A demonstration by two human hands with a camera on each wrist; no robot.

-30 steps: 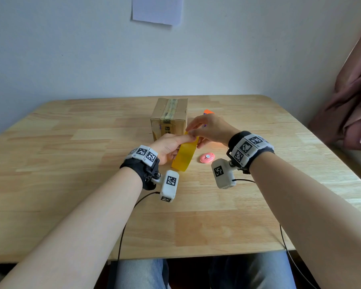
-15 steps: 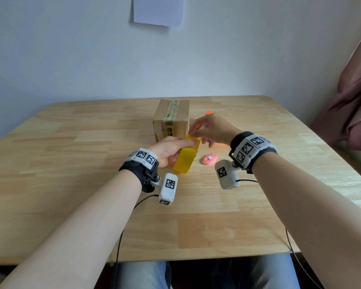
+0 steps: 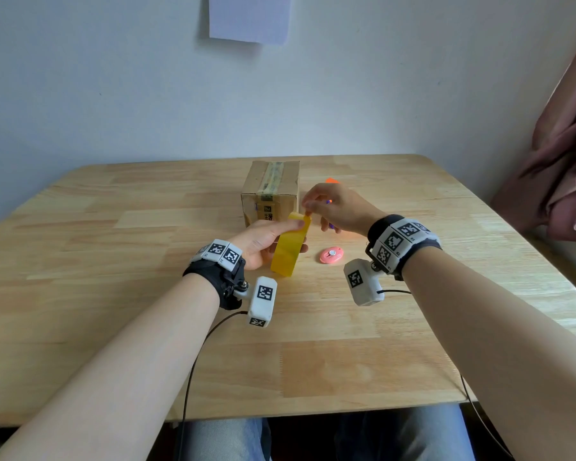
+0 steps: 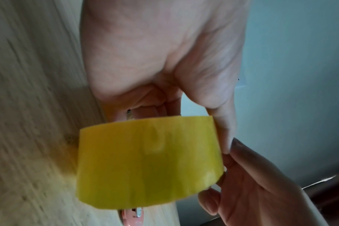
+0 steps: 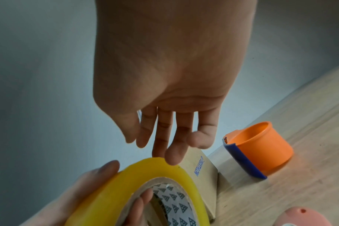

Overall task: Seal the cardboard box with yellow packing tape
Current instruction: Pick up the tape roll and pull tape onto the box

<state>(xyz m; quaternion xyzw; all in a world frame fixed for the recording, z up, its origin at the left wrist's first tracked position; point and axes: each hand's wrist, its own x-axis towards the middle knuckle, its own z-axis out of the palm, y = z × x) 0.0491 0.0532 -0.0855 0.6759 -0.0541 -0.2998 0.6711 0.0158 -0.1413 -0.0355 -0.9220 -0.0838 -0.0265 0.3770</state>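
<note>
A small cardboard box [image 3: 273, 191] stands at the middle of the table with old tape along its top seam. Just in front of it my left hand [image 3: 266, 237] grips the yellow packing tape roll [image 3: 288, 247] on edge, thumb on the outer face and fingers through the core [image 5: 145, 198]. My right hand [image 3: 333, 207] hovers over the roll with its fingers nearly straight. Its fingertips [image 5: 170, 159] touch the top rim of the roll [image 5: 145, 172]. In the left wrist view the roll's yellow face [image 4: 149, 160] fills the middle, and no loose tape end shows.
A pink oval cutter [image 3: 331, 255] lies on the table right of the roll. An orange tape dispenser with a blue blade guard [image 5: 261, 146] sits behind my right hand, beside the box. A pink curtain [image 3: 562, 178] hangs past the table's right edge.
The roll stays in my left hand, held a little more upright. My right hand's fingertips have shifted up onto the roll's top rim.
</note>
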